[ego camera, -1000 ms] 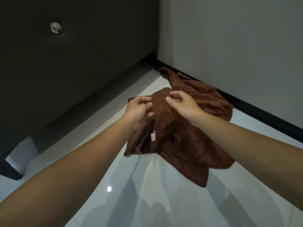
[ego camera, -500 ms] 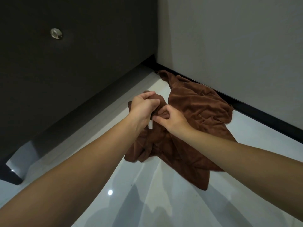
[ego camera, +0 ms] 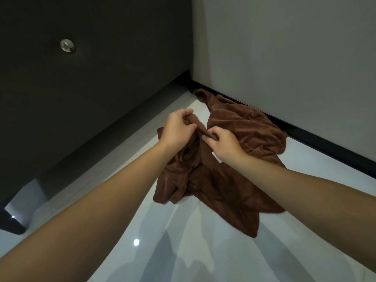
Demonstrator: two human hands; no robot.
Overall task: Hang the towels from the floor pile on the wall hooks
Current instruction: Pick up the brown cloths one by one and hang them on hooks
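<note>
Hands, two, bare, reaching forward and down. Left hand (ego camera: 177, 129): fingers curled, pinching a raised fold of the brown towel (ego camera: 205, 180) at its upper edge. Right hand (ego camera: 222, 144): fingers curled, gripping the same fold just beside the left hand. Small white tag (ego camera: 216, 159) showing on the towel below the right wrist. Brown towel: lifted at the top by both hands, the rest hanging crumpled, its lower corners trailing toward the glossy pale floor (ego camera: 183, 251). More brown towel cloth (ego camera: 248, 127) lying heaped behind, against the black skirting (ego camera: 325, 143) of the grey wall (ego camera: 284, 58). Dark panel (ego camera: 91, 88) to the left, bearing one round metal hook (ego camera: 67, 45).
</note>
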